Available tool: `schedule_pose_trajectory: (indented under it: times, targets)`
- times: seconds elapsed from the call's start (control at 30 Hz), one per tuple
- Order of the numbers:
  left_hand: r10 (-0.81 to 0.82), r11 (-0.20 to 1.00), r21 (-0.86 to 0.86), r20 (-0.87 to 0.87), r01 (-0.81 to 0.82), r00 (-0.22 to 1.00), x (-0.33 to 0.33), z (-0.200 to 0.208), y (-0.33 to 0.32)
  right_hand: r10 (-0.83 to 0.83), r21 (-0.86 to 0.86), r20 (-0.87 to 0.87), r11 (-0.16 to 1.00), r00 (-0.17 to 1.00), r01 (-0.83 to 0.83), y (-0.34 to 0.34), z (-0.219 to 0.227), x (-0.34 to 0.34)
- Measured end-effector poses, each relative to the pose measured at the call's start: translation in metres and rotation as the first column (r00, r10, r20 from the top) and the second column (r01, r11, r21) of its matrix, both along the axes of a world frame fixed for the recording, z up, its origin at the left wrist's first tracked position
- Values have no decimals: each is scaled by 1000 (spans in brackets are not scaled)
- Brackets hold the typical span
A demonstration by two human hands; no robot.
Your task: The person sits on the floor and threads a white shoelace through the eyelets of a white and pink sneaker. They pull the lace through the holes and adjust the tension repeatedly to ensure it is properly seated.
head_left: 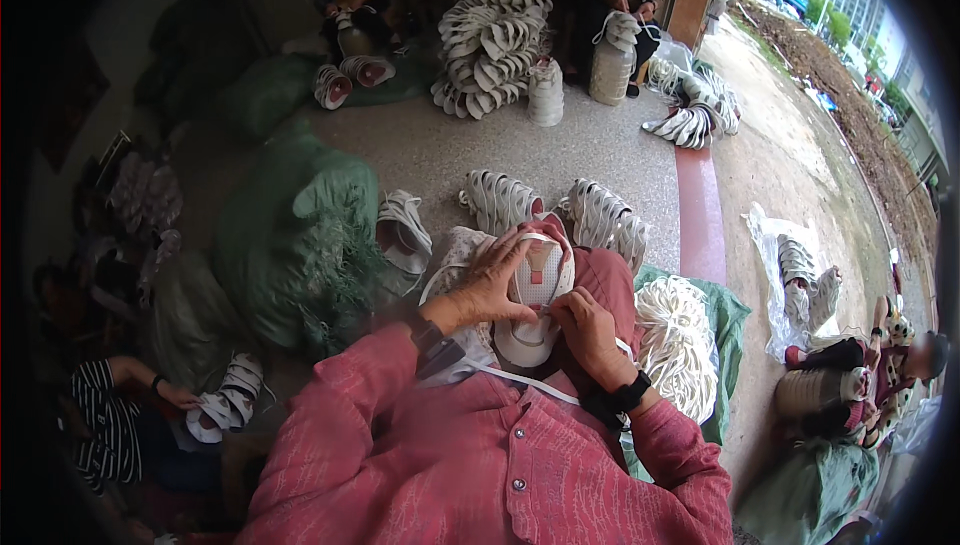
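Note:
On my lap lies a white shoe upper [527,345] with a mesh tongue and a red patch on it. My left hand [485,285] grips its left side, fingers along the opening and thumb reaching across the front. At the lower end of the tongue, my right hand [590,333] pinches a white shoelace [545,385], whose loose length trails across my shirt. The very tip of the pinch is too small to make out. Just beyond my knees stand two rows of nested shoe uppers [500,200], and another upper [403,230] rests to their left.
A heap of white laces [675,345] lies on green sheeting at my right. Big green sacks [300,225] stand at my left. Stacked uppers [495,40] rise at the back near two seated people. Other people work at far left and far right, beside more uppers [797,265].

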State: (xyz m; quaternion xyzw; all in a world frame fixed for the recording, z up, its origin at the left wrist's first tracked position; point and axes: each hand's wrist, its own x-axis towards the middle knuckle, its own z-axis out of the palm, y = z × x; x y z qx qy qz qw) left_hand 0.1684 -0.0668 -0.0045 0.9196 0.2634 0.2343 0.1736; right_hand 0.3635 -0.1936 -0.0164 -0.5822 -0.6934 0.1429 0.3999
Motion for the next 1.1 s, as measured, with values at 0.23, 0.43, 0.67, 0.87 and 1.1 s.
schedule_pose_trajectory:
  times: [0.23, 0.43, 0.67, 0.87, 1.1]
  targets:
    - [566, 590, -786, 565, 184, 601, -34, 6, -16, 16, -11, -22, 1000, 1000, -16, 3, 1, 0]
    - [373, 364, -909, 342, 203, 863, -22, -8, -40, 65, 5, 84, 998, 994, -65, 5, 0, -4]
    - [81, 639, -753, 268, 156, 960, -20, -13, -35, 126, -29, 83, 992, 989, -124, 6, 8, -9]
    - [-60, 802, -584, 132, 126, 989, -24, -8, -30, 62, -20, 22, 998, 998, -61, 1, 6, -8]
    - [-83, 833, -524, 201, 179, 976, -24, -3, -36, 20, -57, -32, 998, 999, -22, -3, 1, -9]
